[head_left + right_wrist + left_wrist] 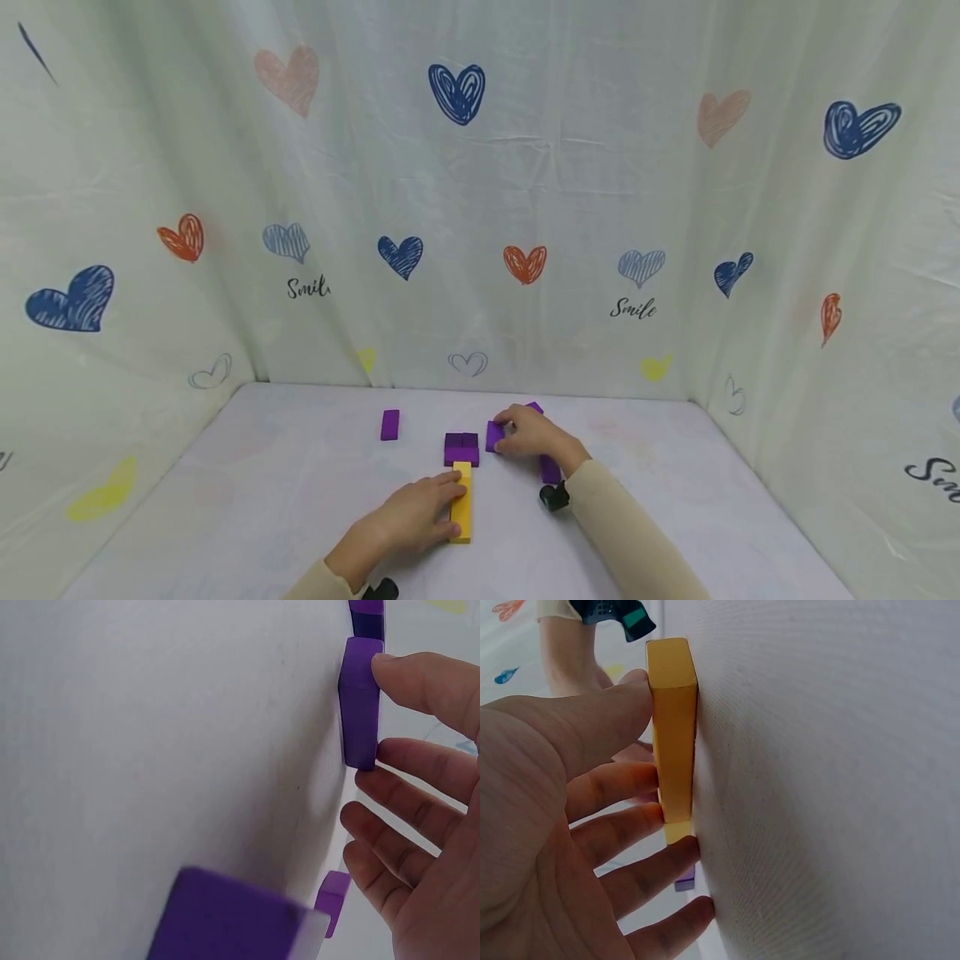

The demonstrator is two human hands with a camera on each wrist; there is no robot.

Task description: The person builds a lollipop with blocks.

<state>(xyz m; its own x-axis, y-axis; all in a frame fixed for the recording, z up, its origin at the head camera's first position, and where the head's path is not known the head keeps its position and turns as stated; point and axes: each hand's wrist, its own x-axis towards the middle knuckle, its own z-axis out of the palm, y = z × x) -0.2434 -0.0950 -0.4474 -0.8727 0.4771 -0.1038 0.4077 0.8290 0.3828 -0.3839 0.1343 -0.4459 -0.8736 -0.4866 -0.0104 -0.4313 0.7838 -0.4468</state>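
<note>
My left hand [420, 512] lies along the left side of a yellow block [462, 521], thumb and fingers spread and touching it. The left wrist view shows the thumb and fingers on one side of that block [675, 742], with more yellow beyond its far end. Directly behind the yellow stand purple blocks [461, 456] in a small group. To their right, my right hand [532, 432] pinches a purple block [492, 436]; in the right wrist view the thumb is near one end of this block [360, 712], the fingertips at the other.
A lone purple block [390, 425] lies at the back left. Two more purple blocks, one at the back [535, 407] and one nearer [550, 469], are partly hidden by the right hand and wrist. A curtain printed with hearts surrounds the table's back and sides.
</note>
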